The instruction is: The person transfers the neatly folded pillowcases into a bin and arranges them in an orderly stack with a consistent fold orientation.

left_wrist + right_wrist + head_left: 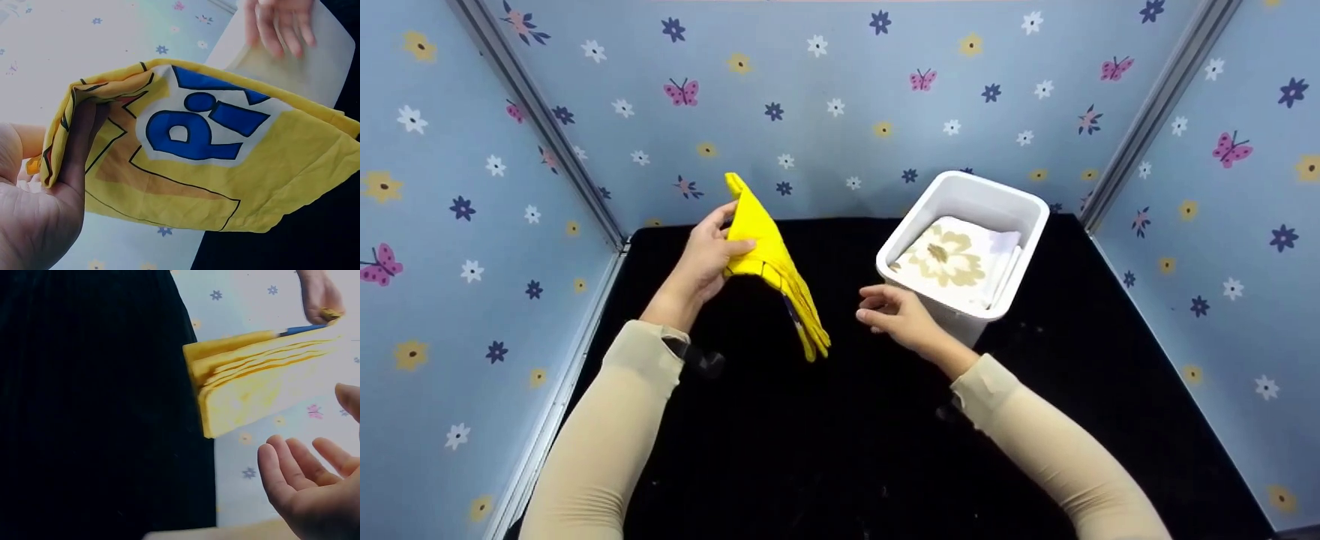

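Note:
My left hand (pixel 707 255) grips one end of a folded yellow cloth (pixel 757 232), which hangs down to the right above the black tabletop. In the left wrist view the cloth (pixel 191 191) shows blue letters and black-outlined shapes printed on it; its several stacked layers show in the right wrist view. The right hand (pixel 896 315) holds nothing, its fingers loosely bent, just in front of a white bin (pixel 971 306). Inside that bin lies a folded white cloth (pixel 952 259) with a beige flower print.
A black surface (pixel 825 450) covers the table under both hands. Blue walls (pixel 840 105) printed with flowers and butterflies enclose it at the back and both sides, with metal posts (pixel 540 120) at the corners. The bin stands at the back right.

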`<action>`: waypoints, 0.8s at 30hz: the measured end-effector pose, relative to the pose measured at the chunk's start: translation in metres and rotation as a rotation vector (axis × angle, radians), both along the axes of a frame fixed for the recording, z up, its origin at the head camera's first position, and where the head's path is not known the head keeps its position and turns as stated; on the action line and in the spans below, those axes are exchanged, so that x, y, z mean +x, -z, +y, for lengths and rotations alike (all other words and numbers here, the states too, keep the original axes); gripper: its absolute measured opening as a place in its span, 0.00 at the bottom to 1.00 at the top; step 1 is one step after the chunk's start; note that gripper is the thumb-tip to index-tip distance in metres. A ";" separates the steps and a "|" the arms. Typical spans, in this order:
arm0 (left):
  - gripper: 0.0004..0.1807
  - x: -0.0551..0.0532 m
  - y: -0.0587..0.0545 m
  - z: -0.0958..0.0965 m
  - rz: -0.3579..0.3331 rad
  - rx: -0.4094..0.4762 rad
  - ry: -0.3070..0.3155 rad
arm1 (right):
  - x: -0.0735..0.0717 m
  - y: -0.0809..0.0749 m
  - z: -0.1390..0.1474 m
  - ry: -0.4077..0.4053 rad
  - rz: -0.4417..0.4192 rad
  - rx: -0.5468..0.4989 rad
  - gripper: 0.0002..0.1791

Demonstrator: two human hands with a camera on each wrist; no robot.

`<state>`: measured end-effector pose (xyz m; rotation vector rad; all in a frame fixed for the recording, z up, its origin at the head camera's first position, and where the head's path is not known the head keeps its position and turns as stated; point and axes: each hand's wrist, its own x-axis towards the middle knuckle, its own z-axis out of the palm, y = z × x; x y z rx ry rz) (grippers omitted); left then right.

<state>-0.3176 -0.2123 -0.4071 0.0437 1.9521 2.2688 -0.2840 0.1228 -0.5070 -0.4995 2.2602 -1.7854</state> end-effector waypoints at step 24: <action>0.42 0.021 -0.017 0.021 0.064 0.104 0.176 | -0.023 0.066 -0.060 0.111 -0.566 -0.362 0.41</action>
